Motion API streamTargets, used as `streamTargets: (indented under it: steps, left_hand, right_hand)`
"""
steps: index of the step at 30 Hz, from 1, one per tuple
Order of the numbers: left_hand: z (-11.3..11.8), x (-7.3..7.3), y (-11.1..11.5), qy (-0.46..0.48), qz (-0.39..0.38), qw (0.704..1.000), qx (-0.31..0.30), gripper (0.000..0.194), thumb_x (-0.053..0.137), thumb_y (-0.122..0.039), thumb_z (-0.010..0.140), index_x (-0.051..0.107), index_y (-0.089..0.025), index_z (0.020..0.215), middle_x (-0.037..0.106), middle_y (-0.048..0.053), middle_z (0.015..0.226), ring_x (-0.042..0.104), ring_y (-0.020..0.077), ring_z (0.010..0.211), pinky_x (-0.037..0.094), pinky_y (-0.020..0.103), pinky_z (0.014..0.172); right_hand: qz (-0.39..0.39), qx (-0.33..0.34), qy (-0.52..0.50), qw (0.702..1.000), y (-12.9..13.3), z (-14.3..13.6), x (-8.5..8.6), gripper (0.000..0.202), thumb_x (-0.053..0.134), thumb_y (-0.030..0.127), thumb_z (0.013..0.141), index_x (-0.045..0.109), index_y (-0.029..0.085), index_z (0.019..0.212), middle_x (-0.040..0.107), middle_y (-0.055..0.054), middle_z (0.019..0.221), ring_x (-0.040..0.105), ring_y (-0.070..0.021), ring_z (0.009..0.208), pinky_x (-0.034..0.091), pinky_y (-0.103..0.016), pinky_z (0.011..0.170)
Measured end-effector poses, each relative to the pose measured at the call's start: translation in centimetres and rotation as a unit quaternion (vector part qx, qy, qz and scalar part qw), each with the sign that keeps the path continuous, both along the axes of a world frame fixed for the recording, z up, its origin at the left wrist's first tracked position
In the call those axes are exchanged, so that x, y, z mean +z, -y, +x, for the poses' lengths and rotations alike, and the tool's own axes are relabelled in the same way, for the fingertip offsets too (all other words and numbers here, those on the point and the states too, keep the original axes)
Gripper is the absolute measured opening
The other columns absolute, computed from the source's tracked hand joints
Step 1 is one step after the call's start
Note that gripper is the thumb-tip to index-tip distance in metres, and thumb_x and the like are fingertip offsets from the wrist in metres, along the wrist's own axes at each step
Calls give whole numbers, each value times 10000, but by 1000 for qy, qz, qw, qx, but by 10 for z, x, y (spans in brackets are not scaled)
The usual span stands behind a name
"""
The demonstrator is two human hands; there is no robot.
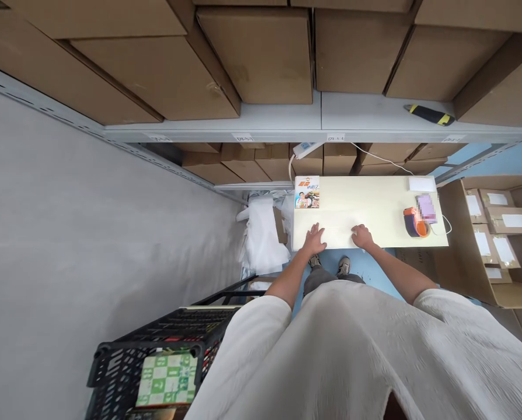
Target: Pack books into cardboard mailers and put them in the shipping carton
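Observation:
On the pale yellow table, my left hand rests near the front edge with its fingers spread. My right hand is at the same edge, further right, its fingers curled and closed; what they hold, if anything, is too small to tell. Between the hands lies a faint, clear film-like patch, hard to make out. A booklet with a printed cover lies at the table's back left corner. An orange and dark tape dispenser stands at the right, beside a purple blurred object and a white item.
Shelves with cardboard boxes rise behind the table. A black and yellow cutter and a power strip are there. An open carton with small boxes stands right. White wrapping and black crates are left.

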State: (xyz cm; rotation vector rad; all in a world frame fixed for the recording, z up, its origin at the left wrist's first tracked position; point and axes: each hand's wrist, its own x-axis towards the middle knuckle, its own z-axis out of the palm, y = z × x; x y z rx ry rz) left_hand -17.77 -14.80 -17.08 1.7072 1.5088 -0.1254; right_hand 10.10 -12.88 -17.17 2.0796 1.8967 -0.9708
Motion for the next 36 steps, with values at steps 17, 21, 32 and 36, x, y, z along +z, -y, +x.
streamTargets:
  steps: [17,21,32,36]
  left_hand:
    - [-72,-9,-68,-31,70,997,7,1007,634,-197,920,173,-205,1815,80,142,1903,33,333,1771,66,586,1423]
    - [-72,-17,-73,-47,63,997,-10,1075,687,-217,904,134,-241,1825,106,142,1899,48,347,1769,46,627,1417]
    - [-69,-21,-72,-31,71,997,-2,1084,682,-130,886,152,-233,1826,140,167,1887,75,376,1763,45,644,1415]
    - [-69,-21,-71,-24,76,997,9,1073,689,-145,895,164,-244,1826,167,162,1886,83,382,1762,30,650,1416]
  right_hand:
    - [1,-303,-242,922,-134,-174,-9,459,722,259,801,736,212,1257,781,-92,1317,731,-245,1178,573,-346,1036]
    - [3,-337,-240,910,-145,-187,-12,522,735,221,754,730,204,1276,803,-90,1248,752,-236,1091,592,-335,968]
    - [-38,-348,-221,910,-174,-194,-14,115,787,278,780,697,211,804,768,-86,830,730,-261,899,543,-318,737]
    - [-26,-321,-194,927,-176,-200,-13,131,761,263,814,638,229,786,723,-55,786,690,-236,810,533,-326,741]
